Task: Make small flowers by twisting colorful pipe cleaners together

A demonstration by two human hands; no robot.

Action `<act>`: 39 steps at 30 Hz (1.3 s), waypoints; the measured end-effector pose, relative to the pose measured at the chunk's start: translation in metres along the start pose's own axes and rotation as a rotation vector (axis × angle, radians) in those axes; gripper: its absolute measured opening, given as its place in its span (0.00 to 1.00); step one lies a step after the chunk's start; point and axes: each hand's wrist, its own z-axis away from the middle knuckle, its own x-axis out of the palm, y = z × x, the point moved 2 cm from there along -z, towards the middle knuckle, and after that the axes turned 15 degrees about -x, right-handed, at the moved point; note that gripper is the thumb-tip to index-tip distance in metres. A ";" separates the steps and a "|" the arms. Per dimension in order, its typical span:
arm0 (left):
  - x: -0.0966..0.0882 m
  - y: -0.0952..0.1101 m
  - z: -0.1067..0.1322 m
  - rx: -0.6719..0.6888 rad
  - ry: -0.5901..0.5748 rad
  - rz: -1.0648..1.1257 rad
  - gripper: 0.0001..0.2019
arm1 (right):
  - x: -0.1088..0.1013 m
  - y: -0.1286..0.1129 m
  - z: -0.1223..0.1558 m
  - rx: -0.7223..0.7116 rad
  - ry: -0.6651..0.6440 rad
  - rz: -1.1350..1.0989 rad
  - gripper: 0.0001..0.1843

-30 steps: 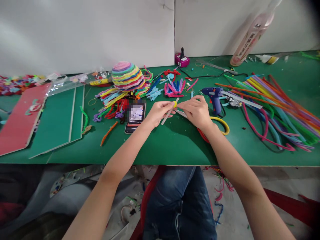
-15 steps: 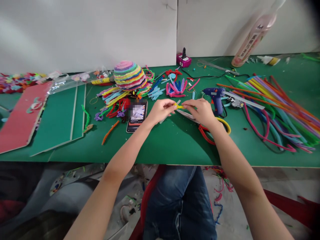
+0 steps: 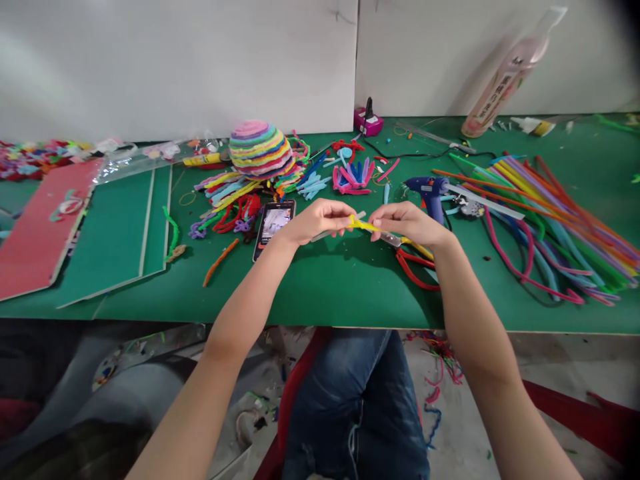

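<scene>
A short yellow pipe cleaner (image 3: 363, 225) stretches between my two hands above the green table. My left hand (image 3: 320, 221) pinches its left end, and a pale translucent strip, perhaps a glue stick, shows at the same fingers. The other end is pinched by my right hand (image 3: 407, 223), with thumb and forefinger together. Beneath the right hand lie scissors (image 3: 416, 270) with red and yellow handles, partly covered by it. A phone (image 3: 274, 227) with a lit screen rests left of my left hand.
Behind the hands sit a striped ball (image 3: 261, 150) and cut pipe cleaner pieces (image 3: 353, 177). Rightward are a blue glue gun (image 3: 431, 193), a heap of long pipe cleaners (image 3: 560, 227) and a pink bottle (image 3: 507, 83). Green boards (image 3: 120, 233) lie at left.
My hands have moved slightly apart, and more of the yellow pipe cleaner shows between them. My right hand has shifted a little right and down, covering more of the scissors.
</scene>
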 end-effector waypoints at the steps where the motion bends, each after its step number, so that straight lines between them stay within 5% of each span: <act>1: -0.001 0.000 0.002 -0.003 -0.063 -0.022 0.12 | 0.000 0.000 0.001 0.042 -0.068 -0.044 0.15; 8: -0.012 -0.001 0.012 -0.064 -0.289 -0.127 0.14 | -0.003 -0.002 0.005 0.068 -0.250 -0.111 0.13; 16: -0.010 -0.013 0.005 -0.051 -0.366 0.046 0.21 | 0.004 -0.012 0.000 -0.056 -0.037 -0.144 0.13; 25: 0.005 -0.011 0.004 -0.166 -0.880 -0.121 0.20 | 0.032 -0.023 -0.007 -0.174 0.046 -0.176 0.13; 31: 0.006 -0.001 0.013 -0.177 -0.894 -0.181 0.13 | 0.036 -0.019 -0.010 -0.147 0.011 -0.200 0.13; 36: 0.010 -0.004 0.016 -0.155 -0.774 -0.114 0.11 | 0.047 -0.015 -0.013 -0.127 -0.043 -0.290 0.14; 39: 0.010 -0.002 0.015 -0.147 -0.752 -0.118 0.13 | 0.049 -0.007 -0.015 -0.135 0.092 -0.291 0.18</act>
